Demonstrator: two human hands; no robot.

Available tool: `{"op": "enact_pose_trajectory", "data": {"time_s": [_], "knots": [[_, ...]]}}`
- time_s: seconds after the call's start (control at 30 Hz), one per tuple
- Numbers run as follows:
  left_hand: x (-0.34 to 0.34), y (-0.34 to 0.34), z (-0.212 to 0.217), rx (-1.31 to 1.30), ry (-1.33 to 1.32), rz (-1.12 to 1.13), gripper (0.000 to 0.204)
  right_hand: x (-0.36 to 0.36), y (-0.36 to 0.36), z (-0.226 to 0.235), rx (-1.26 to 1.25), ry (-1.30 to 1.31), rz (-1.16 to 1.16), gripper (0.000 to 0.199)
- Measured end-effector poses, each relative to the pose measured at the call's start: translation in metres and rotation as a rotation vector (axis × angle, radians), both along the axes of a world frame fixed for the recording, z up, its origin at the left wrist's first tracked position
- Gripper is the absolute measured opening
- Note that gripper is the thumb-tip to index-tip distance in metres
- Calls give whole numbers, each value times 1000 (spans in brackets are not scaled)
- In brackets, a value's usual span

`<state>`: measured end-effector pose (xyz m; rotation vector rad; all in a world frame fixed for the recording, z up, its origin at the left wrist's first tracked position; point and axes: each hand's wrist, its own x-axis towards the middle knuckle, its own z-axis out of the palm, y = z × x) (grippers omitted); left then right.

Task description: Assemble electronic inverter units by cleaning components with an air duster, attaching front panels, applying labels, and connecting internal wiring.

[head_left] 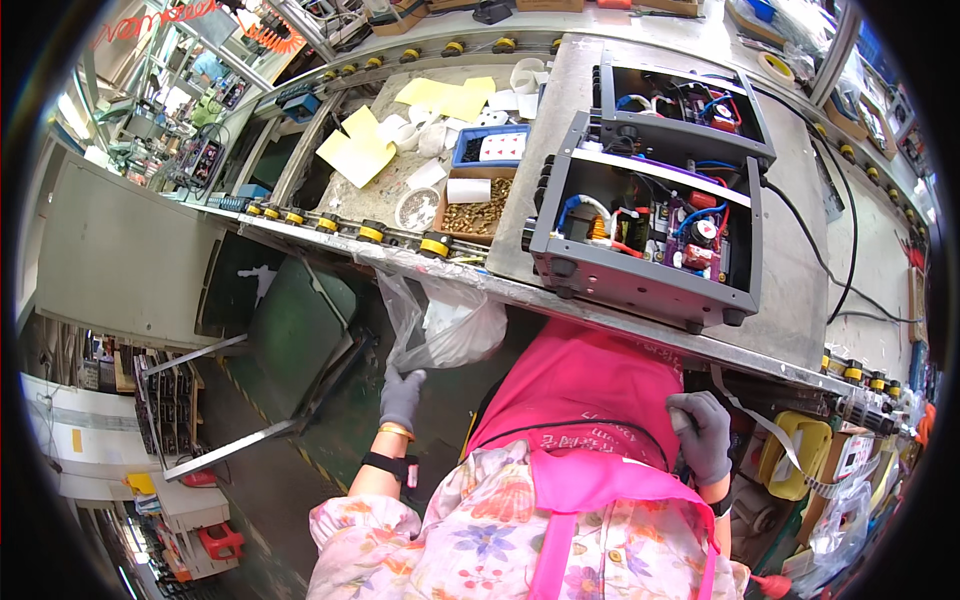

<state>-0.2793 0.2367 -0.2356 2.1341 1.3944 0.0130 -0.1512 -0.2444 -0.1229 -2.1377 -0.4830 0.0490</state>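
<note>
My left hand point(401, 396), in a grey glove, reaches down below the bench edge and touches the bottom of a clear plastic bag point(448, 322) that hangs there with white scraps inside. My right hand point(702, 434), also gloved, rests against my pink apron point(585, 390) at my side; its fingers are curled around a small thing I cannot make out. On the bench above stand two open grey electronics chassis point(650, 230) point(683, 107) showing coloured wires and circuit boards.
Yellow rollers point(372, 232) line the conveyor edge. A cardboard box of brass screws point(478, 212), a blue tray point(492, 147), yellow paper sheets point(355, 147) and tape rolls lie left of the chassis. Black cables point(835, 270) run right. A metal frame point(235, 400) stands on the green floor.
</note>
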Motion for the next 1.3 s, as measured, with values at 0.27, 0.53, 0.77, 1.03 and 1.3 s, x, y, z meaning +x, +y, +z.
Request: {"op": "enact_pose_trajectory", "data": {"time_s": [0.27,0.53,0.77,1.03,1.3], "knots": [[15,-17,53,-417,-90,-36,82,-13,-21,-17,80,81,-98,13],[125,-183,144,-875,120,-1249,51,-62,-72,-83,564,484,-641,23],[187,-347,164,-678,-36,-2186,50,-89,-115,-131,936,429,-1371,46],[183,-422,146,-736,-32,-2281,47,-47,-152,-182,1126,333,-1175,55],[180,-421,123,-709,67,-2191,47,-67,-153,-157,805,309,-1114,19]]}}
